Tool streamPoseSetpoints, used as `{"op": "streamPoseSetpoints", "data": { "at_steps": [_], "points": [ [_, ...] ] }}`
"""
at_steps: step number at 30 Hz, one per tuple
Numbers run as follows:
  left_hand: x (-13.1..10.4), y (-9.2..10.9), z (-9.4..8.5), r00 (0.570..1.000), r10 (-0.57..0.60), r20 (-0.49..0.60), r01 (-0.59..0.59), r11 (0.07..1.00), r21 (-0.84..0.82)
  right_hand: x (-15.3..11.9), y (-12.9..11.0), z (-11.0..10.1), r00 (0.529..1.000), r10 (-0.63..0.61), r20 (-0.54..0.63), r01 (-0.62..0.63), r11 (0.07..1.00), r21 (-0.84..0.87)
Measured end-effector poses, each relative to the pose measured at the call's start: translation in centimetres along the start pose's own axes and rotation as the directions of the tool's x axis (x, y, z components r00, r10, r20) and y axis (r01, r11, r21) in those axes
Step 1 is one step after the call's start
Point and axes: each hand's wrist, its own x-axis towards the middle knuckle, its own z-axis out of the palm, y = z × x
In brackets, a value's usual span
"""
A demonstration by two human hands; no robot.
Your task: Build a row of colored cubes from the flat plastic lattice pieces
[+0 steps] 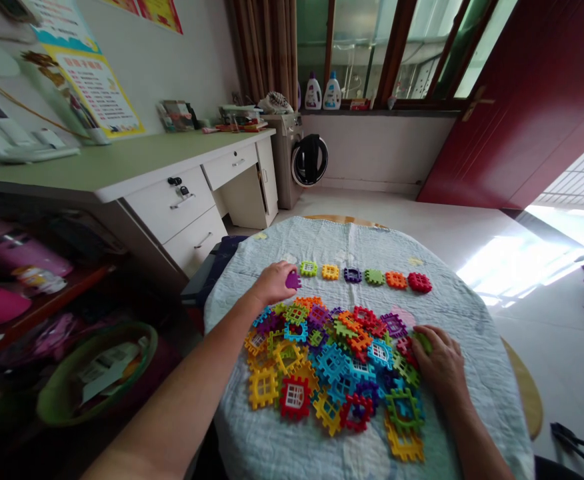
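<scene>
My left hand (275,283) has its fingers closed on a purple building block (293,280), at the left end of a row of square toothed blocks. From left to right the row runs through a light green block (309,269), a yellow-orange one (330,272), a dark purple one (353,275), a green one (375,277), an orange one (396,280) and a red one (419,283). Nearer to me lies a heaped pile of mixed blocks (332,362). At the pile's right edge my right hand (441,363) grips a green block (424,343), partly hidden by the fingers.
A pale blue cloth (252,267) covers the round table. Left of it stand a desk with drawers (172,200) and a green basket (97,373). A washing machine (285,160) with its door open is behind, and a red door (512,113) is at the right.
</scene>
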Motion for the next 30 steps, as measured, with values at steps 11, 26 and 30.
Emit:
{"op": "streamPoseSetpoints", "data": {
  "at_steps": [11,26,30],
  "points": [
    [-0.9,-5.0,2.4,0.987,-0.046,0.152,0.039,0.998,0.049,0.0,0.2,0.2,1.0,-0.018,-0.011,0.019,1.0,0.015],
    [-0.8,-4.2,2.1,0.984,-0.042,0.17,0.015,0.988,0.157,0.0,0.3,0.2,0.999,-0.033,-0.02,0.033,0.999,0.007],
    [-0.5,-3.9,1.9,0.98,-0.064,0.187,0.029,0.983,0.183,-0.1,0.4,0.2,0.999,-0.034,-0.021,0.034,0.999,0.0]
  ]
}}
